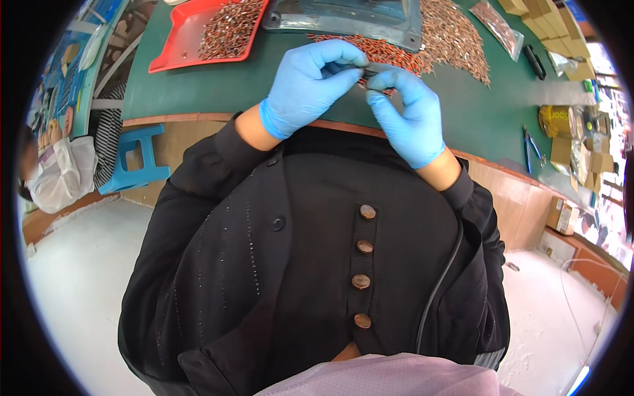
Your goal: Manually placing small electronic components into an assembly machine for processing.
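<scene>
Head view: the person stands at a green worktable (198, 86), both hands in blue gloves meeting at about 12 o'clock in the picture, above the table's near edge. The left hand (310, 82) is curled, thumb and fingertips pinched narrow on a small dark part (370, 71); the right hand (406, 115) pinches the same part from the 3 o'clock side, fingers closed tight. The part is too small to identify further. Directly beyond the hands, toward 12 o'clock, lies a loose heap of small copper-coloured pieces (456, 39), spreading to 1 o'clock. A clear plastic tray (343, 20) sits on the heap's upper edge. At 11 o'clock a red tray (178, 39) holds more of the same pieces. At 3 o'clock, well apart from the hands, lie blue-handled pliers (531, 148) and a yellow tape roll (558, 122). At 9 o'clock a blue stool (135, 158) stands on the floor beside another seated person in white (56, 171).
</scene>
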